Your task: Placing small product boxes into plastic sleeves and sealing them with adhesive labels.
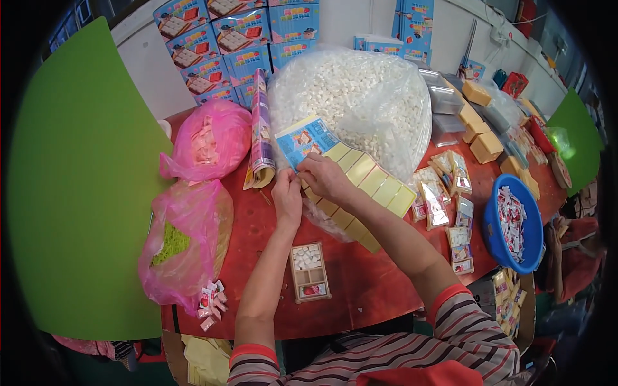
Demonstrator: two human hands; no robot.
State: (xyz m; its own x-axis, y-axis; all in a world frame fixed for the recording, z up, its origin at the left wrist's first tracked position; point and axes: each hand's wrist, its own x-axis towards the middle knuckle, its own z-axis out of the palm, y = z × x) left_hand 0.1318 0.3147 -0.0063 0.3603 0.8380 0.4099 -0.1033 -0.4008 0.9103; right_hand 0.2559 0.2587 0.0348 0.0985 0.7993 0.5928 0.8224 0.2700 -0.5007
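Small packing workshop. Red worktable [360, 283] crowded with stock: big clear bag of white pieces [367, 96], pink bags [206, 138] of parts, blue basin [499, 225] of small packets, rows of yellowish boxes [479, 122]. Printed blue cartons [238, 45] stacked against the wall behind.

My left hand [287, 198] and my right hand [325, 178] meet on the flat cardboard box blank [360, 177], which lies before the big clear plastic bag of white pieces [360, 96]. The small compartmented wooden tray [309, 271] sits nearer me; two pink plastic bags [206, 145] lie left, the round blue plastic basin [515, 225] right.
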